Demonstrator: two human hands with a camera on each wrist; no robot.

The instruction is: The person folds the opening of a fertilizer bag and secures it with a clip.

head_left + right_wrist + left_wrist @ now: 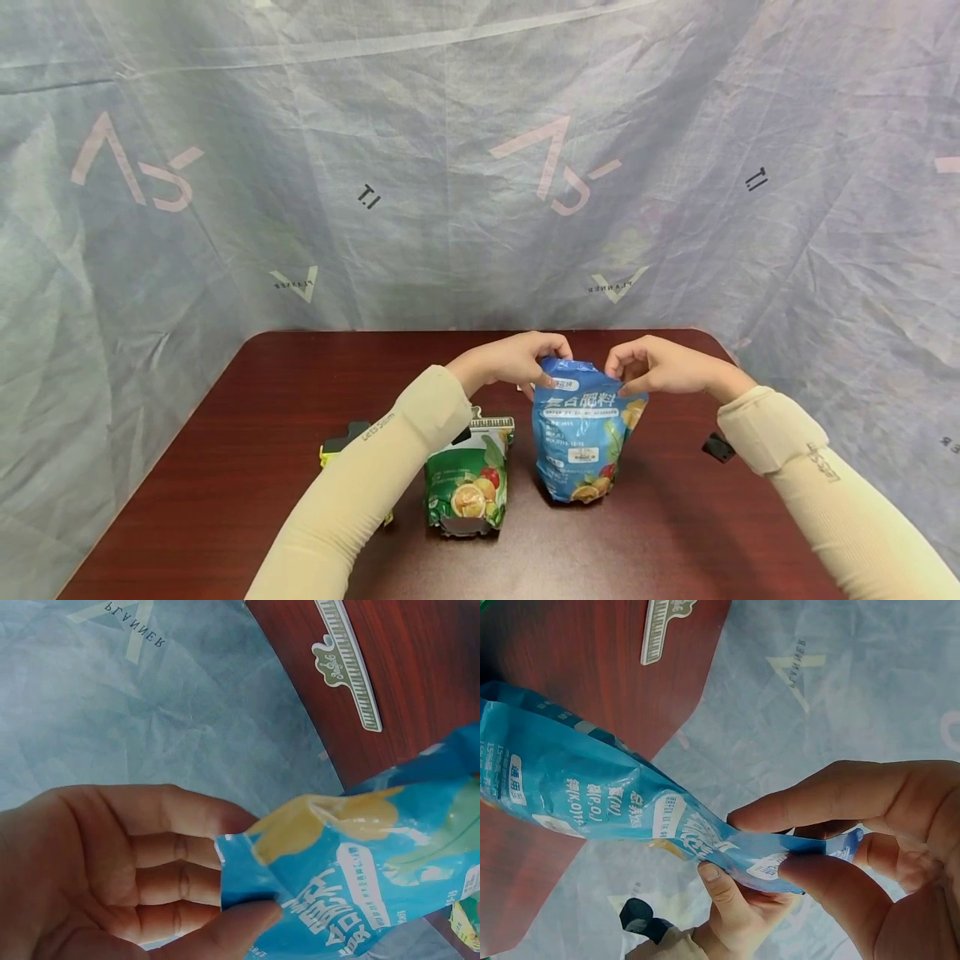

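Note:
A blue fertilizer bag (577,442) with fruit pictures stands on the table, its top edge held up between both hands. My left hand (517,358) pinches one top corner between thumb and fingers; in the left wrist view the bag's top (765,859) is pressed flat there. My right hand (667,367) pinches the opposite corner, and the right wrist view shows the thumb lying on the printed front (337,900). On the table beyond the bag lies a pale ruler-like sealing clip (349,667), mostly hidden in the head view.
Left of the blue bag stands a green fruit-printed bag (468,483) with a ruler-like clip (495,422) along its top. My left forearm partly hides a yellow and dark item (330,450). A grey cloth (480,208) hangs behind the dark red table (255,417).

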